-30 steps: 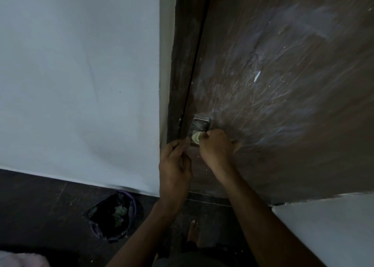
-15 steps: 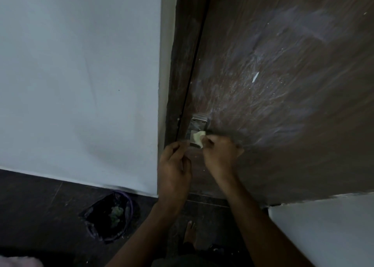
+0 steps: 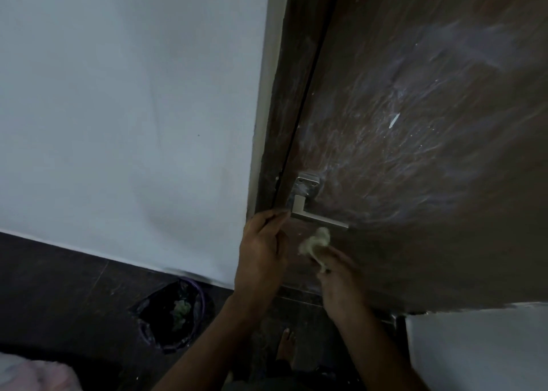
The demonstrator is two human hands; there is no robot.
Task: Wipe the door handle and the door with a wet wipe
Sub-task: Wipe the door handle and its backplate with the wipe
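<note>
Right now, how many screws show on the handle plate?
2: both on the top edge of the square silver metal handle plate, left screw and right screw. Lower ones may be hidden.

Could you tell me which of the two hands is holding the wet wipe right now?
The right hand has the crumpled wet wipe in its grip, just below the door handle; the left hand holds nothing.

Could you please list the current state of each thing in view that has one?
door: shut, smeared with whitish streaks
door handle: level, uncovered
wet wipe: crumpled, just below the handle
right hand: holds the wipe
left hand: holds nothing, fingertips at the handle's corner
bin: open, lined, holds scraps
</note>
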